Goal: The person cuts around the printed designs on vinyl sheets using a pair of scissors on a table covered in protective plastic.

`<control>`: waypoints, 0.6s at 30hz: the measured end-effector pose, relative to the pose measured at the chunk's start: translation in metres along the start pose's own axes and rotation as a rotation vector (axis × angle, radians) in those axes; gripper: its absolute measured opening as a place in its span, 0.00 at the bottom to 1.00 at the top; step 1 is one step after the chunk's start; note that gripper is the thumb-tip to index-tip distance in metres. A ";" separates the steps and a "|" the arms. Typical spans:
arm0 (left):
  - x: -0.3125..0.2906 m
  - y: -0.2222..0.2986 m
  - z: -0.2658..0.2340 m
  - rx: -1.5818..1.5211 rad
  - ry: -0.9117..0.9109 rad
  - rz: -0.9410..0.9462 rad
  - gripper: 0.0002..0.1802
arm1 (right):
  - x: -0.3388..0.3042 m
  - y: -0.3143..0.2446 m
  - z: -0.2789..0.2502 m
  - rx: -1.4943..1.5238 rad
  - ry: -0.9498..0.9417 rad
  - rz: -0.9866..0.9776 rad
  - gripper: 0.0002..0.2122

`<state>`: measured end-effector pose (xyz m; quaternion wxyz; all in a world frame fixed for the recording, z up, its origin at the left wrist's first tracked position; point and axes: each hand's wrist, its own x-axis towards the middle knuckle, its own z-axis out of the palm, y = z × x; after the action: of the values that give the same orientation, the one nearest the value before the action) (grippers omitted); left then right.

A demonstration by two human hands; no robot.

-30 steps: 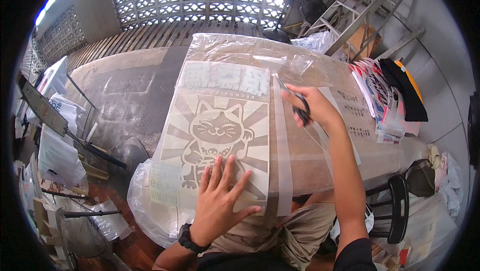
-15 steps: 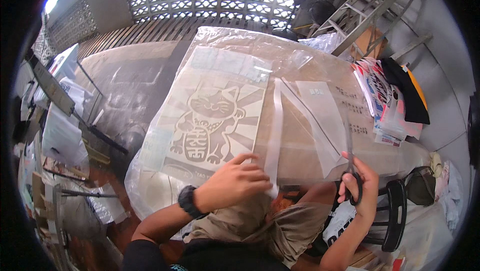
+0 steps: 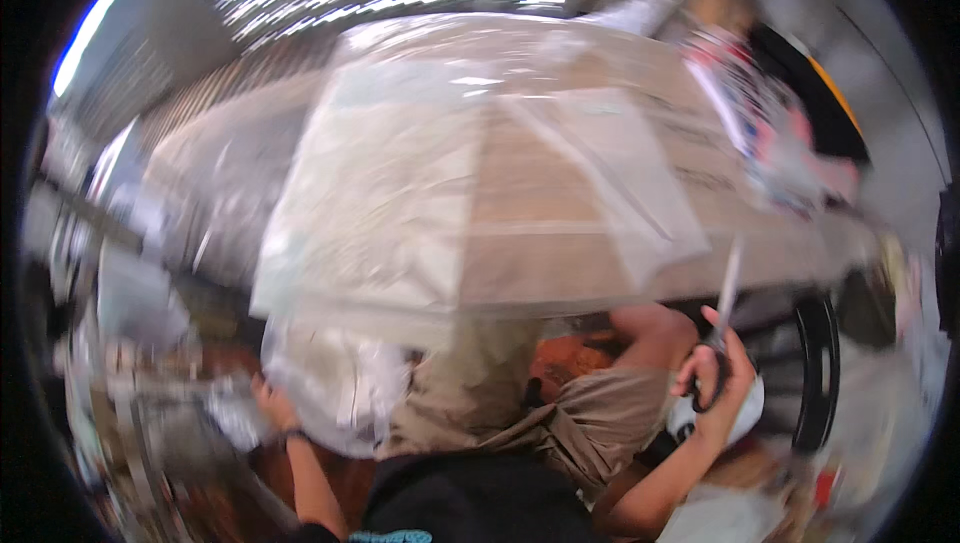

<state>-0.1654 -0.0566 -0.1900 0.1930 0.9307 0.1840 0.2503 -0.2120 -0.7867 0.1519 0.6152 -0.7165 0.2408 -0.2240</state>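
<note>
In my right hand (image 3: 715, 378) is a pair of scissors (image 3: 732, 278), its fingers closed round the dark handles and the blades pointing up past the table's front edge. My left hand (image 3: 275, 408) is low at the left, beside clear plastic film (image 3: 330, 373) hanging off the front edge. Motion smears its fingers, and whether they touch the film is unclear. A large pale sheet (image 3: 385, 183) lies on the table's left half, its design blurred out. Right of it lie translucent pieces (image 3: 640, 193) with a thin dark line along them.
The brown-topped table (image 3: 545, 253) is partly covered in clear film. Colourful printed packets (image 3: 745, 113) and a black item with a yellow edge (image 3: 810, 93) lie at the right. A black chair (image 3: 818, 373) stands lower right; racks and bags (image 3: 140, 293) crowd the left.
My left hand has moved from the sheet's front edge down and left, off the table. The white strip beside the sheet no longer shows there. The view has shifted and blurred; the scissors remain held.
</note>
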 end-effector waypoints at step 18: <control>0.101 0.702 0.030 -0.309 -0.452 1.343 0.26 | -0.079 0.026 -0.025 -0.012 0.157 -0.032 0.22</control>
<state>0.1050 -0.6220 0.1428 0.1603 0.8341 -0.5090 0.1395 -0.2911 -0.7597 0.1281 0.5865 -0.7041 0.2783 -0.2878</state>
